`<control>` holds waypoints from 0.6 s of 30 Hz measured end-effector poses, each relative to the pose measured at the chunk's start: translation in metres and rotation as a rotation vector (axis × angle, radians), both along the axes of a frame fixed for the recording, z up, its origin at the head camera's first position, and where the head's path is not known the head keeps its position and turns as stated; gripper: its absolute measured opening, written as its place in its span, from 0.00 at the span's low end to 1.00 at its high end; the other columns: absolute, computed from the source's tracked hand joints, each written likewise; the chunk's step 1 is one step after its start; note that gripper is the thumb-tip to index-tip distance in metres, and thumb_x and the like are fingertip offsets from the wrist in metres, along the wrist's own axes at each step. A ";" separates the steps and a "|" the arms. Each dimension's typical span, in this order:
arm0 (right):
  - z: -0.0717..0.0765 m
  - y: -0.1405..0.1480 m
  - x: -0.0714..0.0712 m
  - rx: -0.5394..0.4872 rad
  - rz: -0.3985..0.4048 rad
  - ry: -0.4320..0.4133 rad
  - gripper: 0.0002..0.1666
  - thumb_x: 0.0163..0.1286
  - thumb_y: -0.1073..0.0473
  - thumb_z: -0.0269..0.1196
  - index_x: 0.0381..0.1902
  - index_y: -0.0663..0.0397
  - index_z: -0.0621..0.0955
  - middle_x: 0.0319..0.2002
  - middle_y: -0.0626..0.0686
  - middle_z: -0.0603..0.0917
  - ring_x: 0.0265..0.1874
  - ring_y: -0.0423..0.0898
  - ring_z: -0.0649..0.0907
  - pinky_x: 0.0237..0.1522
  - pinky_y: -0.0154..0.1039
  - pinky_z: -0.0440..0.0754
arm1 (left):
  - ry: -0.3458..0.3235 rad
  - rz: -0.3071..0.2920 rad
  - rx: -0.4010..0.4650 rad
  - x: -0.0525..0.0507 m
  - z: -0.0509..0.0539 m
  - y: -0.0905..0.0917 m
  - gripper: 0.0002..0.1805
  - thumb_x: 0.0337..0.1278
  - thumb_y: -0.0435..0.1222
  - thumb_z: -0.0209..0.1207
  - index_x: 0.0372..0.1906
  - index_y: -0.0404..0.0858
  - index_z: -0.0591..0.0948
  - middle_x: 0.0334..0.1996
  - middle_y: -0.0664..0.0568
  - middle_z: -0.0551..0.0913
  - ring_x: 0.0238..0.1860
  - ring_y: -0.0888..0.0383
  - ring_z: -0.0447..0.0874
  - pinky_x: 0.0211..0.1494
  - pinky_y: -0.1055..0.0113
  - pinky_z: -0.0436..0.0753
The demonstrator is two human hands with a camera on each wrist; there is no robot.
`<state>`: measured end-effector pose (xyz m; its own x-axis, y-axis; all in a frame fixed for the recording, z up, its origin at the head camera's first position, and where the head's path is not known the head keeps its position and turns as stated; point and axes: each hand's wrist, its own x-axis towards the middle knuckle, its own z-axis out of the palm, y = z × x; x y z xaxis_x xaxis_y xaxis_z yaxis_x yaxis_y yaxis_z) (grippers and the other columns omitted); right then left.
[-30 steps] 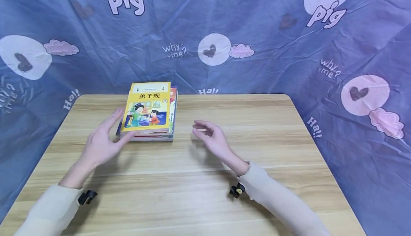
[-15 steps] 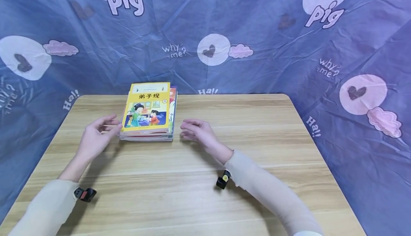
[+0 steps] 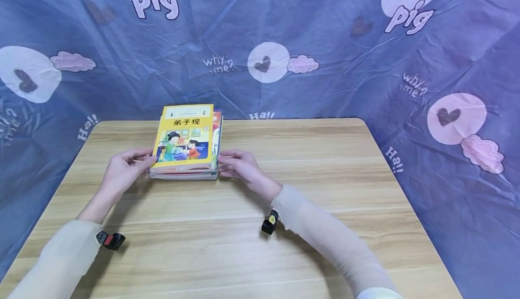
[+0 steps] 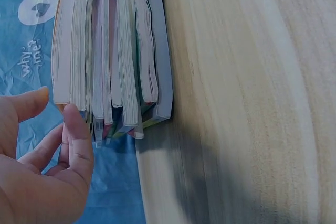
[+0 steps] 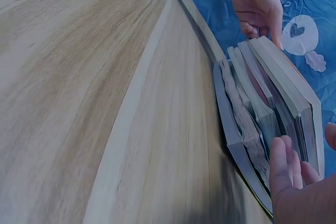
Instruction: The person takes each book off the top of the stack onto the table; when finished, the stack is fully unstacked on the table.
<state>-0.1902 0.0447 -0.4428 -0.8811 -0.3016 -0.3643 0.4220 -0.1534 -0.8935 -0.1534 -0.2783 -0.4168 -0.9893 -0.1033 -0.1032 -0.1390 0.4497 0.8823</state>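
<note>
A stack of several books [image 3: 183, 174] lies at the back left of the table, a yellow picture book [image 3: 184, 141] on top. Its edges are uneven in both wrist views. My left hand [image 3: 127, 169] is at the stack's left side, fingertips against or very near the upper books [image 4: 71, 72], thumb by the top one. From the other side, my right hand [image 3: 243, 169] brings its extended fingers to the stack's right edge. In the right wrist view those fingers [image 5: 281, 163] lie along the books' sides, the thumb apart. Neither hand curls round a book.
The wood-grain table [image 3: 260, 245] extends in front and to the right of the stack. A blue printed cloth [image 3: 333, 55] hangs behind and along both sides. Small black wrist cameras [image 3: 113, 241] sit at both cuffs.
My right hand has moved left to the side of the stack. The left hand has drawn its fingers in and come alongside the left edge. The books look unmoved.
</note>
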 end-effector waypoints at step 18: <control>-0.005 -0.015 -0.003 -0.006 -0.032 -0.014 0.26 0.69 0.68 0.70 0.63 0.67 0.79 0.43 0.59 0.91 0.28 0.42 0.89 0.41 0.37 0.94 | -0.032 -0.065 -0.044 -0.005 -0.005 -0.001 0.38 0.66 0.47 0.71 0.71 0.26 0.75 0.39 0.65 0.79 0.32 0.73 0.85 0.40 0.67 0.93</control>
